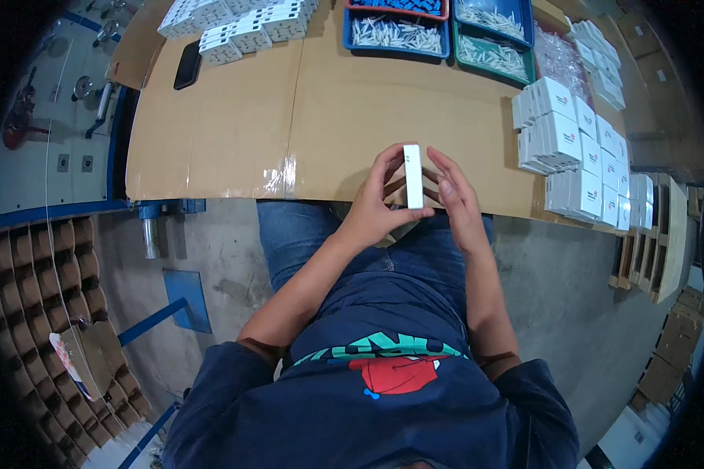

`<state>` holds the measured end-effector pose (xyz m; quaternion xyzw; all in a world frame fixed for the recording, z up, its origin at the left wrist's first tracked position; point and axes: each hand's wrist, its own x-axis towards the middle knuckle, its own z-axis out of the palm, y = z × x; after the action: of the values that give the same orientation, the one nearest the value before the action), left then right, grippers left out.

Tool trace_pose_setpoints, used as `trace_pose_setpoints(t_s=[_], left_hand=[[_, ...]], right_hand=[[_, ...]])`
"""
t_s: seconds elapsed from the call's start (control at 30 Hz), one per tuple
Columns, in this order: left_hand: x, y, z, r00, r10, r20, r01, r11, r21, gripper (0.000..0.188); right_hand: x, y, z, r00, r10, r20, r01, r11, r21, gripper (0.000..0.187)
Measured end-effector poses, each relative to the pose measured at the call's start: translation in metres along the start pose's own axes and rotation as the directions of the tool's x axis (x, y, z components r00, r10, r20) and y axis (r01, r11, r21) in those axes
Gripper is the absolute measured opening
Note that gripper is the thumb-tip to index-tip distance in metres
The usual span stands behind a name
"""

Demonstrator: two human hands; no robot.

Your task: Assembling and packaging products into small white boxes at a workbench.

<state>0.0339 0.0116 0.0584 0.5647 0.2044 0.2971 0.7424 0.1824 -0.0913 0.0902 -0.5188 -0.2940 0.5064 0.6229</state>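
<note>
A narrow white rectangular piece (pixel 413 177) stands on end between my two hands, just above the near edge of the cardboard-covered table (pixel 235 117). My left hand (pixel 378 205) grips it from the left, with the thumb under its lower end and the fingers behind it. My right hand (pixel 454 197) presses its flat fingers against the piece's right side. Both forearms rise from the lower edge over my lap.
Stacks of small white boxes (pixel 579 156) stand at the table's right edge, with more white boxes (pixel 238 23) at the far left. Blue and green trays (pixel 446 27) of small white parts sit at the back. A black phone (pixel 188 64) lies far left. Cardboard dividers (pixel 39 313) fill the left floor.
</note>
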Motion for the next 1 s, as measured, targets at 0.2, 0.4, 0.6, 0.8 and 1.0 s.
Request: trace_pose_setpoints(t_s=[0.2, 0.4, 0.6, 0.8, 1.0], left_hand=[[-0.008, 0.001, -0.003, 0.959, 0.249, 0.137, -0.284, 0.823, 0.492, 0.111], [-0.009, 0.002, -0.005, 0.996, -0.056, -0.067, 0.037, 0.965, -0.258, 0.099], [-0.003, 0.032, 0.008, 0.836, -0.518, 0.180, 0.533, 0.691, -0.489, 0.064], [-0.004, 0.055, 0.017, 0.924, -0.382, 0.039, 0.353, 0.807, -0.473, 0.059], [-0.008, 0.044, 0.016, 0.969, -0.244, 0.021, 0.233, 0.893, -0.385, 0.060]], right_hand=[[0.012, -0.001, 0.013, 0.999, 0.009, 0.032, -0.004, 0.987, -0.162, 0.058], [0.011, 0.000, 0.019, 0.961, -0.264, 0.086, 0.277, 0.901, -0.335, 0.066], [0.011, -0.011, 0.032, 0.948, -0.272, 0.166, 0.318, 0.811, -0.491, 0.083], [0.019, -0.012, 0.033, 0.894, -0.381, 0.238, 0.448, 0.717, -0.535, 0.094], [0.018, -0.001, 0.031, 0.846, -0.478, 0.239, 0.525, 0.661, -0.537, 0.100]])
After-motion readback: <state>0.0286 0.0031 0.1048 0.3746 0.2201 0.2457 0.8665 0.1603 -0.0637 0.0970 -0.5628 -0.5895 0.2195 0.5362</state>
